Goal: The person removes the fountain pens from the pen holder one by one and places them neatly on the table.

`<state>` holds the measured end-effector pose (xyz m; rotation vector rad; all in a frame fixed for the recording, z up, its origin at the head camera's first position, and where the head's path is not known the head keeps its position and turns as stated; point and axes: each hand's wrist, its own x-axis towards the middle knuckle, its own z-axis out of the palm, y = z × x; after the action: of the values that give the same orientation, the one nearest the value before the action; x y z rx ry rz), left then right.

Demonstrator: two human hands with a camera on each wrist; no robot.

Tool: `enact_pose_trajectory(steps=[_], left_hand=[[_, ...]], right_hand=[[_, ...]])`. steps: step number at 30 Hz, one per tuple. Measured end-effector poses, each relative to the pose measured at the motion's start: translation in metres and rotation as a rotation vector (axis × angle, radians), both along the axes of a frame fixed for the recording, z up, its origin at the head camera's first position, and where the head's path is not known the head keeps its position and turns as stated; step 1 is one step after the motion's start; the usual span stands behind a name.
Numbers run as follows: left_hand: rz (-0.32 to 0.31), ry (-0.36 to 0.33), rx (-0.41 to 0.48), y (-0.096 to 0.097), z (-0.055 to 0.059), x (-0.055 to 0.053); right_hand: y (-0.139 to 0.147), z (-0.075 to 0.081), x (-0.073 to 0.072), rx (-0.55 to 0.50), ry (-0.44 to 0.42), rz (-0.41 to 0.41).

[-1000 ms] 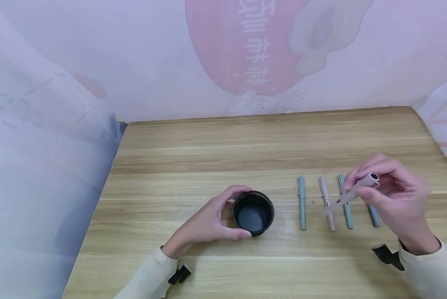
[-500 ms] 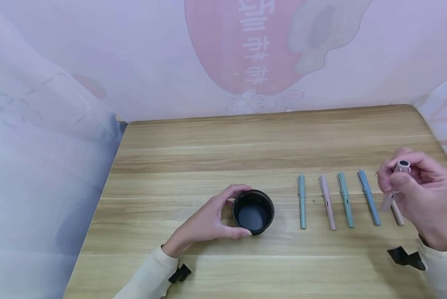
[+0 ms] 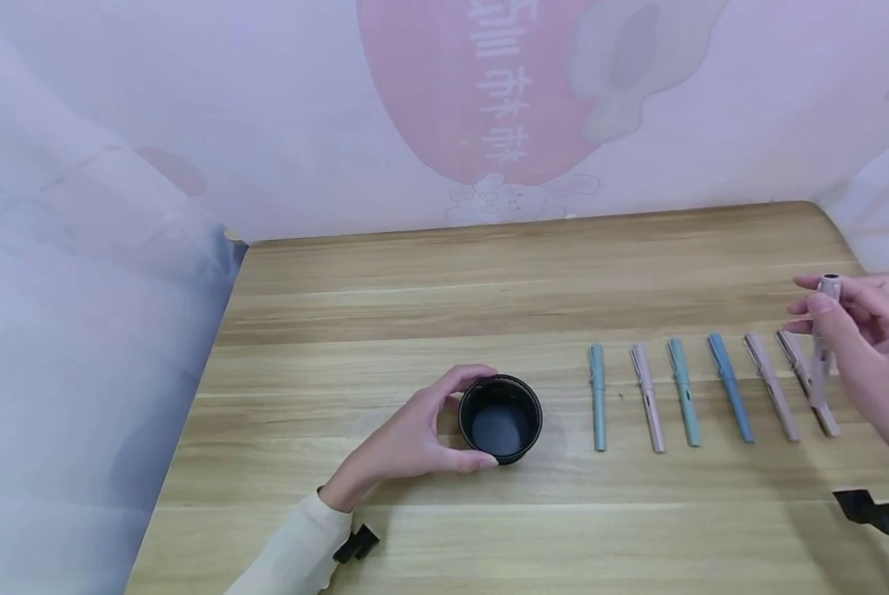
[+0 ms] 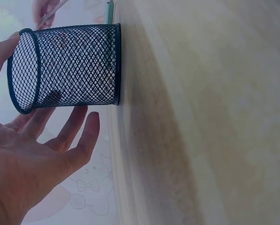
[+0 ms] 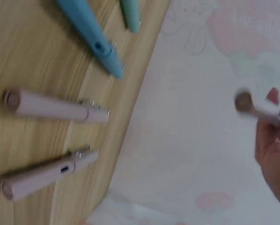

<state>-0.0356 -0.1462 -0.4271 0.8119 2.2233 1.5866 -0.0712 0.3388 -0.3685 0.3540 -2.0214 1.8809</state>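
A black mesh pen holder [image 4: 79, 65] stands upright on the wooden table, its opening facing up in the head view. My left hand [image 3: 413, 438] grips it from the left, thumb at the near side and fingers at the far side. Over the right end of the table, my right hand [image 3: 872, 343] pinches a pale pink pen [image 3: 821, 359] between thumb and fingers. This pen is raised and points downward, overlapping the rightmost lying pen [image 3: 796, 364] in the head view. In the right wrist view the held pen is blurred and partly cut off by the frame edge.
Several capped pens lie spaced in a row right of the holder: a light teal one [image 3: 598, 401], a pink one [image 3: 648, 401], a green one [image 3: 685, 392], a blue one [image 3: 730, 388] and another pale pink one [image 3: 772, 387]. A printed curtain [image 3: 303, 124] hangs behind the table.
My right hand has moved right and slightly away from me with the pale pink pen, uncovering the lying pens it had overlapped. My left hand stays on the holder.
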Motion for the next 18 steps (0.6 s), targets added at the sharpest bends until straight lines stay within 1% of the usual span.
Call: enact_pose_trajectory(steps=[3,4,7,11,13,14,16,18], left_hand=[[0.004,0.002,-0.009,-0.001,0.000,0.001],[0.005,0.004,-0.011,-0.001,0.000,0.001],[0.010,0.010,-0.017,-0.001,-0.001,0.001],[0.011,0.014,-0.020,-0.001,-0.002,0.000],[0.008,0.016,-0.020,-0.001,-0.002,-0.001],[0.008,0.016,-0.021,-0.001,-0.002,-0.001],[0.006,0.017,-0.022,-0.001,-0.002,-0.001],[0.007,0.016,-0.022,-0.001,-0.002,-0.001]], right_hand=[[0.011,-0.007,-0.004,0.118,-0.043,-0.121],[0.015,-0.009,-0.006,0.190,-0.070,-0.179],[0.025,-0.015,-0.009,0.353,-0.129,-0.308],[0.041,-0.023,-0.013,0.541,-0.208,-0.433],[0.049,-0.027,-0.015,0.600,-0.260,-0.462],[0.053,-0.028,-0.016,0.629,-0.282,-0.461],[0.060,-0.031,-0.020,0.674,-0.331,-0.454],[0.067,-0.035,-0.023,0.704,-0.358,-0.431]])
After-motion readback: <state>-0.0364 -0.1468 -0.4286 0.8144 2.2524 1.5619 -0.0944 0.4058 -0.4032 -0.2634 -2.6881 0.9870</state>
